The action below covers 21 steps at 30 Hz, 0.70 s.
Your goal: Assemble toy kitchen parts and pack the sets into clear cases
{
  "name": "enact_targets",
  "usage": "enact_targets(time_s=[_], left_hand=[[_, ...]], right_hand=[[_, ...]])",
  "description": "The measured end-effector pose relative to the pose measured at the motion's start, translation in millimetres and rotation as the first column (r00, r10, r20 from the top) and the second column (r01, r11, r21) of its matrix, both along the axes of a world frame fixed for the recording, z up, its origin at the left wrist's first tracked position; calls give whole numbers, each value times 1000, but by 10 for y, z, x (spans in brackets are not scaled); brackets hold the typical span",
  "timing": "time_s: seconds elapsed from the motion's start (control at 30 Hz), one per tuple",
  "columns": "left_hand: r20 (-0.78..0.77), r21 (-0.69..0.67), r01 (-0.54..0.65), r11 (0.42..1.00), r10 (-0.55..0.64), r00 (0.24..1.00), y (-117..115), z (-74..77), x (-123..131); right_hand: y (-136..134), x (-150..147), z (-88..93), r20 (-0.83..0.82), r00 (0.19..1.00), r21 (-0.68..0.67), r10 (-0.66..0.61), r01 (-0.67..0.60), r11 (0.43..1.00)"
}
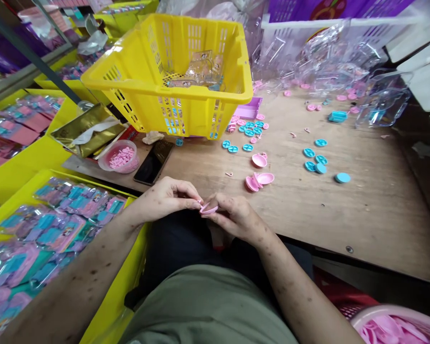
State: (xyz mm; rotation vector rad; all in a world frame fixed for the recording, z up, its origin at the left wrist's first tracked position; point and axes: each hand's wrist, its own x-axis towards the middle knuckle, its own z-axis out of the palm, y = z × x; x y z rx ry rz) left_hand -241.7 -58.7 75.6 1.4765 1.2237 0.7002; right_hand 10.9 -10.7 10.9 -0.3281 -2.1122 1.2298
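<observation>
Between my hands, just past the table's front edge, is a small pink plastic shell-like piece (209, 209). My right hand (232, 213) pinches it between thumb and fingers. At the piece's left end, my left hand (175, 197) is closed in a pinch on a tiny pink part (199, 203), mostly hidden by the fingertips. Beyond my right hand, a pink oval shell (259, 160) lies on the wooden table (344, 215). Nearer, an opened pair of pink shells (259, 181) rests there too. A small pink hook-shaped part (229, 174) lies closer to my left hand.
A yellow basket (168, 91) stands at the back, holding clear packs. Left are a tub of pink bits (122, 157), a phone (154, 162) and a yellow crate (36, 186) of packed toys. Teal discs (309, 153) lie right. A pink basket (397, 320) sits low right.
</observation>
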Motion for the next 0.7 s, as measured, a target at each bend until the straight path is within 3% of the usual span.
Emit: enact_targets(time_s=[0.17,0.33,0.6,0.7], left_hand=[[59,-5,-81,997,81,995,-46,-70,42],[84,-80,-159,984,166,983,-107,-74,60],[-79,-51,-25,998,21,997,-92,-63,45],[-135,-2,-15,1000,15,991,-68,-38,32]], right_hand=[[24,-13,-18,44,999,13,-25,25,1000],[31,-34,2,52,999,-146,1,7,989],[26,-47,-58,49,996,-126,76,-69,990],[21,-35,3,24,998,-121,61,-57,991]])
